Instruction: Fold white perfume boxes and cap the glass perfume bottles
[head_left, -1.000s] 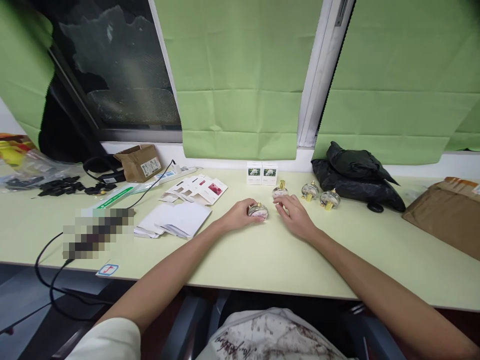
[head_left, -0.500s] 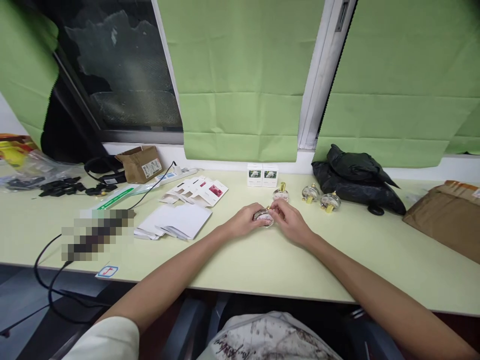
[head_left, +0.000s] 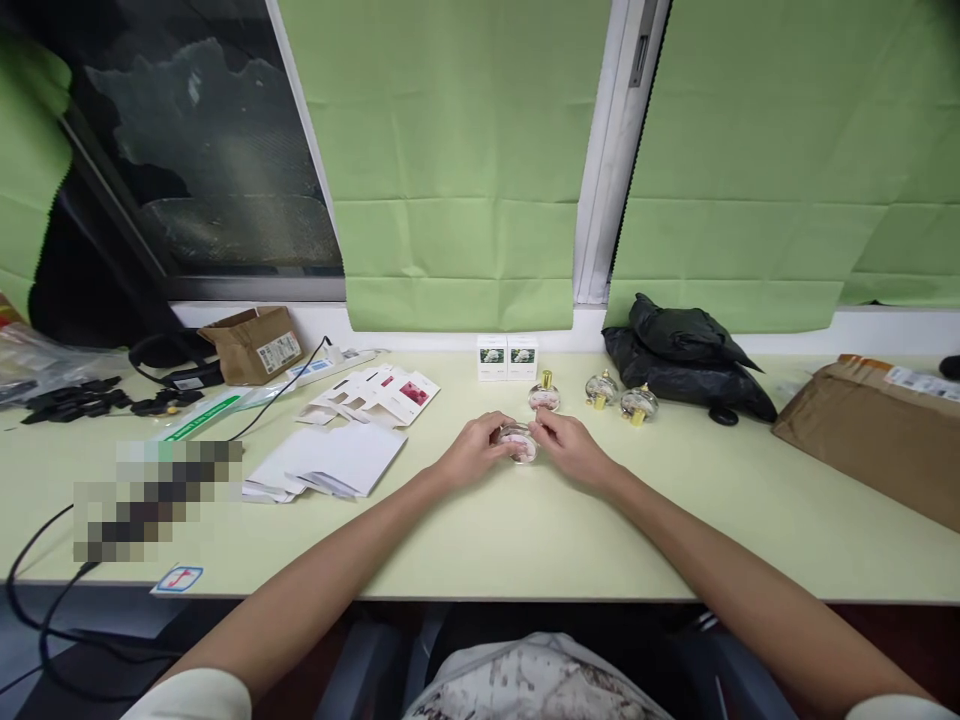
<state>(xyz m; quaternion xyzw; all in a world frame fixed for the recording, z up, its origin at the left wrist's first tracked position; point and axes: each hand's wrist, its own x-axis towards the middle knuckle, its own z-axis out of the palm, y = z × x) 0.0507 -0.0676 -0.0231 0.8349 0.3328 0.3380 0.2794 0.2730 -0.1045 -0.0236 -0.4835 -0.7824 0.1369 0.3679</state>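
A round, clear glass perfume bottle (head_left: 520, 446) with a pinkish label is between my hands, low over the table. My left hand (head_left: 476, 447) is closed around its left side, thumb on the front. At the bottle's upper right edge, the fingers of my right hand (head_left: 568, 446) are pinched together against it, hiding that part. Just behind stands another perfume bottle (head_left: 544, 396) with a gold cap. To the right are two more, a perfume bottle (head_left: 601, 388) and a nearer perfume bottle (head_left: 638, 403), each with gold parts in front.
Two small white boxes (head_left: 507, 358) with flower pictures stand by the wall. Flat white cartons (head_left: 375, 393) and white sheets (head_left: 330, 458) lie left. Black plastic bags (head_left: 686, 350) and a large brown parcel (head_left: 877, 430) are at right. A small cardboard box (head_left: 255, 345) and cables sit far left.
The view has turned slightly right. The bottle in my hands has tilted so its round front face shows more. My right fingers have shifted a little along its edge.
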